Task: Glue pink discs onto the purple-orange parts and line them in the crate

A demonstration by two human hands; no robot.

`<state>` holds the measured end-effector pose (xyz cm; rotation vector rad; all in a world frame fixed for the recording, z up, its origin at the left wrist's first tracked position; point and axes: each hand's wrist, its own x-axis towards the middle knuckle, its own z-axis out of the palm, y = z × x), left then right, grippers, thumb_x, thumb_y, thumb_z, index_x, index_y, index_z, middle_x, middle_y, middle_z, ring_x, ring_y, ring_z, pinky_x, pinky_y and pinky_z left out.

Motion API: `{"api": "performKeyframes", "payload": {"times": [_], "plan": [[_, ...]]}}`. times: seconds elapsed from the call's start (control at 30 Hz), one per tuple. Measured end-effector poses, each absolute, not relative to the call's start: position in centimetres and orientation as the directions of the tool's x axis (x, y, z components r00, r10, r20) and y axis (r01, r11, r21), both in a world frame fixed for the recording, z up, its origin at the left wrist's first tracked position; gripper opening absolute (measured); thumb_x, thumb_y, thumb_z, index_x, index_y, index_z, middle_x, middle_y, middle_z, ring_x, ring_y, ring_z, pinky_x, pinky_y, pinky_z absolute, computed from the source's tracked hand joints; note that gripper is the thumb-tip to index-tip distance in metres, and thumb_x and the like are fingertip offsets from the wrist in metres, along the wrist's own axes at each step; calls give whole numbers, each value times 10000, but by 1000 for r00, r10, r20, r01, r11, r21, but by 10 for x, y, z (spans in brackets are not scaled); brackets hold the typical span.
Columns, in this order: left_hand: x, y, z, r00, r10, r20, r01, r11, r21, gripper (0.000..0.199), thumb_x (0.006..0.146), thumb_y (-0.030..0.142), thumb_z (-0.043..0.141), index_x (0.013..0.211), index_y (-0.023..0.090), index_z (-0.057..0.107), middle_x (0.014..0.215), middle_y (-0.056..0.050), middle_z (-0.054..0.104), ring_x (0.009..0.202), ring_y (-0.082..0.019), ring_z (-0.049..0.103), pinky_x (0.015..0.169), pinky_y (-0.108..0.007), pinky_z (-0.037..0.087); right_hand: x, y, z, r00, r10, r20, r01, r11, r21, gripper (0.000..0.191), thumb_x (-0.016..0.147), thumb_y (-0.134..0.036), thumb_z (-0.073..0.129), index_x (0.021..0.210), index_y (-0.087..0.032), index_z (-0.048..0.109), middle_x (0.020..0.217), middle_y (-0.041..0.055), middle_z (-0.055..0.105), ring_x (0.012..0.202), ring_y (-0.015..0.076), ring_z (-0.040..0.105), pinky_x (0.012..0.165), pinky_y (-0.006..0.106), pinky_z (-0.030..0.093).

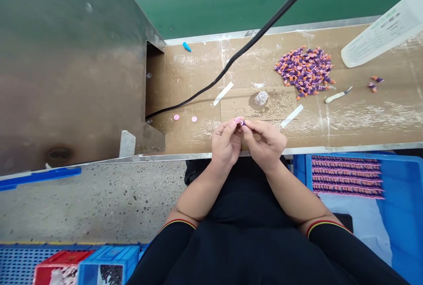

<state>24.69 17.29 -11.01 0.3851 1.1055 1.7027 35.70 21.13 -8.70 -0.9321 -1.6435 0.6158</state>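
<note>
small pink disc (238,120) touching purple piece (243,123), both held up

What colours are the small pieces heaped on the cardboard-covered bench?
The heaped small pieces are purple and orange; head view.

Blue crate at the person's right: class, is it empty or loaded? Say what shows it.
Loaded: the blue crate holds stacked rows of purple-and-pink strips, and a pale sheet lies in it too.

two pink discs (176,117), two white strips (223,94)
</note>
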Motion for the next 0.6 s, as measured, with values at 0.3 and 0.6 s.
{"api": "performKeyframes", "payload": {"times": [0.3,0.6], "plan": [[252,175,-107,-471,856,-212,-561,-105,821,346,798,592,967,908,278,872,1031,-36,862,931,-162,803,897,-322,685,358,213,-84,-121,793,597,215,608,-764,97,1029,-263,754,1058,-307,836,1015,36,876,873,227,852,804,397,742],[258,172,-107,-665,744,65,-188,-251,950,275,932,575,861,923,301,879,1008,-39,864,1003,-195,832,984,-394,700,360,211,-81,-136,791,597,233,611,-756,134,1011,-231,771,1065,-329,845,1007,22,870,890,241,851,859,426,749]]}}
